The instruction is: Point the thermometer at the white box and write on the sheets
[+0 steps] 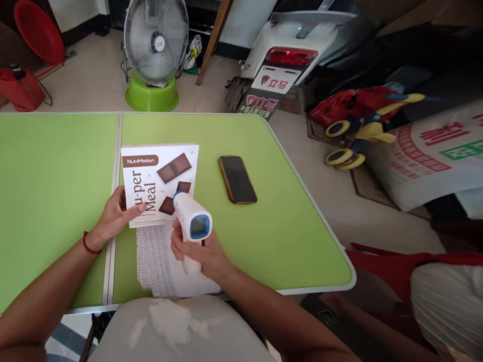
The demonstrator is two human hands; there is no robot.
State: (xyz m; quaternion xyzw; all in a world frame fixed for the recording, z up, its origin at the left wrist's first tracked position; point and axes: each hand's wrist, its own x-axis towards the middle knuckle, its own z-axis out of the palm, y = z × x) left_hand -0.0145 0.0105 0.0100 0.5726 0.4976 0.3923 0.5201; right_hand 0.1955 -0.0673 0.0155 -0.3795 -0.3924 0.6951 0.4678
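Thermometer (191, 223), infrared pistol type: white rigid plastic with blue trim, probably light and slick; best gripped at the handle. Right hand (202, 254) is wrapped around that handle, nozzle over the box (160, 183). Left hand (115, 215) presses flat on the box's left edge. Phone (237, 179) lies right of the box on the green table (287, 226).

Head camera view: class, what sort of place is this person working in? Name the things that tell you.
Probably a home room that doubles as storage or a garage: a green folding table stands on a tiled floor, with a floor fan, a parked scooter and a printed sack around it.
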